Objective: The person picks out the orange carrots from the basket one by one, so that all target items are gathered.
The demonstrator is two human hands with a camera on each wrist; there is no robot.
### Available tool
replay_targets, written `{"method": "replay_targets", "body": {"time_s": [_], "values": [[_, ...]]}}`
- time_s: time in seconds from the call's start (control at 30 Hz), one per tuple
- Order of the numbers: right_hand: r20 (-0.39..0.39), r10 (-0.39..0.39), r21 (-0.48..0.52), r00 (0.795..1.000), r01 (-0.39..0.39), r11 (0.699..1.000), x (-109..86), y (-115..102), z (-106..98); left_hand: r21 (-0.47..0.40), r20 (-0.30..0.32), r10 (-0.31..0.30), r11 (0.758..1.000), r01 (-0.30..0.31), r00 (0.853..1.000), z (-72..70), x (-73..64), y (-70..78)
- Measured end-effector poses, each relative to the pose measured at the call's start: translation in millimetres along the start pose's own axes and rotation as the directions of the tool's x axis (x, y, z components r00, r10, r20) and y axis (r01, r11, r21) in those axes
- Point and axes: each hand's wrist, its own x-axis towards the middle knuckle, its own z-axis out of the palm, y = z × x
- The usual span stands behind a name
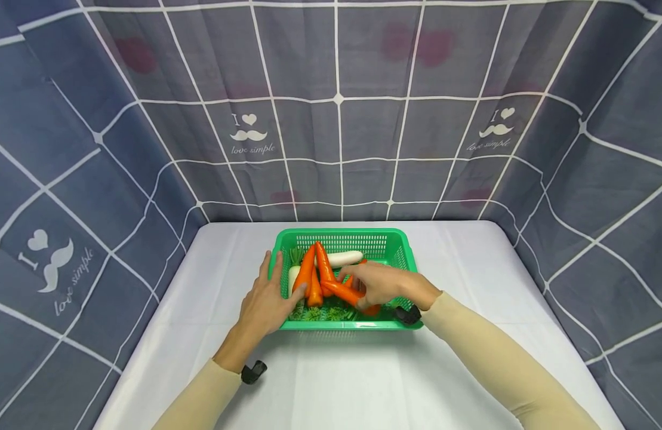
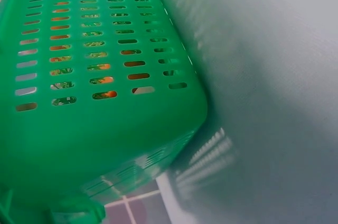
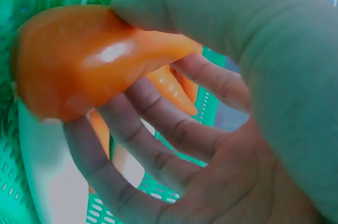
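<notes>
A green plastic basket (image 1: 341,325) holds several orange carrots (image 1: 305,272) and white radishes (image 1: 345,258) with leafy green tops. My right hand (image 1: 381,283) reaches in from the right and grips a carrot (image 3: 79,60). In the right wrist view the thumb lies over this carrot and the fingers curl beneath it. My left hand (image 1: 265,304) lies at the basket's left rim with fingers extended, its thumb inside by the leftmost carrot. The left wrist view shows the slotted basket wall (image 2: 95,139), with the left hand out of sight.
The basket stands on a white cloth-covered table (image 1: 341,376). A dark checked curtain (image 1: 363,131) encloses the back and both sides. Black straps with small devices sit at the left wrist (image 1: 253,372) and right wrist (image 1: 408,315).
</notes>
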Motion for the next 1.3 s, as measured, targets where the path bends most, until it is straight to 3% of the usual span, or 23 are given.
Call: {"method": "replay_targets", "body": {"time_s": [0.33,0.63,0.77,0.97,1.3], "values": [[-0.173,-0.045,0.066,0.984,0.057,0.996,-19.7,6,-28,-0.014,0.0,0.001,1.0,-0.001,1.0,1.9,0.9,2.2],[-0.342,0.022,0.123,0.94,0.021,0.992,-47.6,19,-70,-0.008,-0.001,0.013,1.0,-0.013,1.0,1.7,3.0,4.8],[-0.406,0.03,0.103,0.913,0.012,0.995,-58.6,27,-85,-0.009,0.001,0.009,1.0,-0.009,1.0,1.5,3.5,3.5],[-0.458,0.024,0.061,0.888,0.004,0.998,-71.6,41,-100,-0.01,0.006,-0.004,1.0,0.004,1.0,0.3,2.2,1.2],[-0.494,0.146,0.056,0.857,-0.136,0.989,-91.9,90,-106,-0.022,0.007,-0.008,1.0,0.008,1.0,0.8,0.7,-1.0]]}}
